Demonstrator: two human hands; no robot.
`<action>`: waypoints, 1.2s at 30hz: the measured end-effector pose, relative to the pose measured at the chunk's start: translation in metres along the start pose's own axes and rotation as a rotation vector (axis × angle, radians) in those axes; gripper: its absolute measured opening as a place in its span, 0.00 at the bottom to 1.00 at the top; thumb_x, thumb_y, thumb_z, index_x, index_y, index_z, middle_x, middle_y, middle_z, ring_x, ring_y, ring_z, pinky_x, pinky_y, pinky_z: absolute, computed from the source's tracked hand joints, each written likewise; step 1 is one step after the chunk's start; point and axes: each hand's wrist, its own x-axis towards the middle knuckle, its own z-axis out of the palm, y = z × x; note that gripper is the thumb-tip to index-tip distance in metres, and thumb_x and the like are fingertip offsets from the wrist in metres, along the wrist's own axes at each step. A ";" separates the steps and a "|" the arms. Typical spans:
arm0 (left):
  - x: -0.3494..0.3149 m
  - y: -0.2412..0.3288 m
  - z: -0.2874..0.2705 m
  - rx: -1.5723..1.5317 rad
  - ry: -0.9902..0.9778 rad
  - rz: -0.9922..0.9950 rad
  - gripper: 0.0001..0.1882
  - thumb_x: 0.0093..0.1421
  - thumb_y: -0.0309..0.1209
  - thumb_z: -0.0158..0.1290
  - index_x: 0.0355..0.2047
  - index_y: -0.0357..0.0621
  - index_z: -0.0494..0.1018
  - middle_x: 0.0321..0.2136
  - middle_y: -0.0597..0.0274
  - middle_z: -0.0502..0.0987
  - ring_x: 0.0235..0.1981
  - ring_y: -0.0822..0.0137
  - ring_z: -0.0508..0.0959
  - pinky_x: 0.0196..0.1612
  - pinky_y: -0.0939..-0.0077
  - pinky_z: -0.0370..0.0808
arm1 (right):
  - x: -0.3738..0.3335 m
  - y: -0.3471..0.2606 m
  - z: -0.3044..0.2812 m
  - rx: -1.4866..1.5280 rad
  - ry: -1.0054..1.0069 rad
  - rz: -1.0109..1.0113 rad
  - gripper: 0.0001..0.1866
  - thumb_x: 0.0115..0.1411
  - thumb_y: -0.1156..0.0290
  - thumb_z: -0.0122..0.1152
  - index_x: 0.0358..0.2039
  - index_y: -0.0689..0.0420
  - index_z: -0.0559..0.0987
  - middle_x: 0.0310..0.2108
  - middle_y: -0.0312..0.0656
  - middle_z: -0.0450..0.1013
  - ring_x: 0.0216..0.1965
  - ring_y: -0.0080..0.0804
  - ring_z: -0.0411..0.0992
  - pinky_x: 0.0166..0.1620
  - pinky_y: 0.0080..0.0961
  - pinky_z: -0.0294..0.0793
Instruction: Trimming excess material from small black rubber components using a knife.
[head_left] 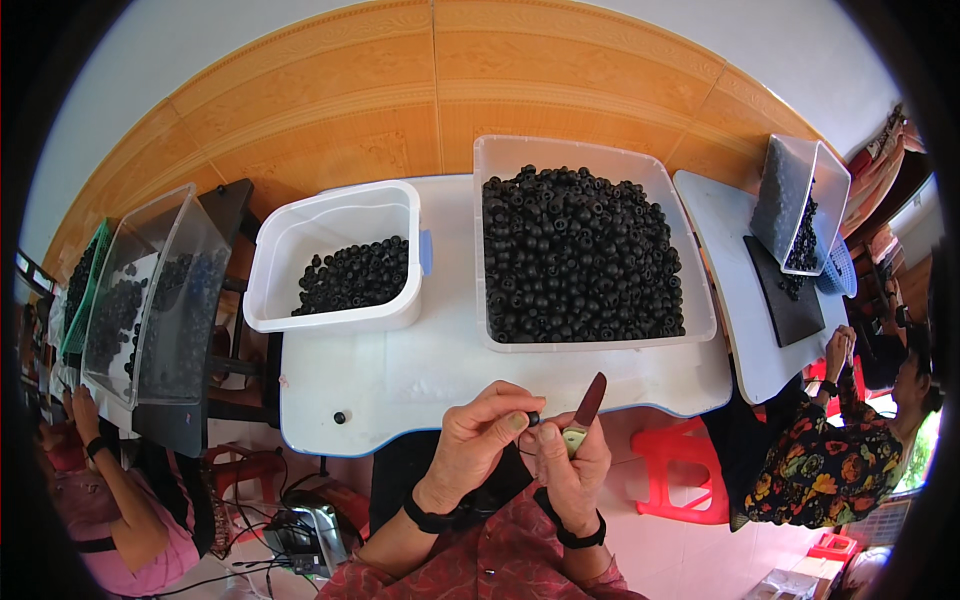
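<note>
The left hand pinches a black bead at its fingertips, apparently leaving it exposed; the right hand curls around a green-handled knife, blade pointing away. Beyond, on the white table, raised walls of a large bead-filled bin and smaller tub separate hands from contents. One loose bead lies near the table's edge.

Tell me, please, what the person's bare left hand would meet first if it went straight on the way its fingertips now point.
The left hand, pinching a small, round, black bead, would probably meet the bare right hand first, though depth is unclear.
</note>
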 end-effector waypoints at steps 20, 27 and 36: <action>0.000 0.003 0.001 0.195 -0.079 0.029 0.12 0.60 0.19 0.53 0.45 0.36 0.76 0.42 0.61 0.72 0.41 0.73 0.74 0.43 0.84 0.73 | 0.000 -0.002 -0.006 0.207 -0.064 0.086 0.07 0.65 0.72 0.54 0.37 0.62 0.69 0.20 0.34 0.68 0.14 0.13 0.61 0.17 0.12 0.60; 0.001 0.000 0.002 0.121 -0.055 -0.011 0.11 0.61 0.19 0.52 0.44 0.35 0.76 0.40 0.59 0.73 0.36 0.74 0.76 0.40 0.83 0.76 | 0.001 -0.004 -0.007 0.292 -0.084 0.118 0.06 0.66 0.73 0.52 0.38 0.63 0.70 0.21 0.36 0.70 0.13 0.13 0.60 0.17 0.12 0.60; 0.001 0.004 0.002 0.179 -0.016 -0.107 0.09 0.63 0.24 0.53 0.43 0.36 0.77 0.34 0.63 0.75 0.29 0.76 0.76 0.33 0.84 0.75 | 0.000 0.003 -0.011 0.274 -0.120 0.091 0.04 0.66 0.76 0.49 0.37 0.63 0.70 0.21 0.36 0.71 0.13 0.12 0.59 0.17 0.12 0.59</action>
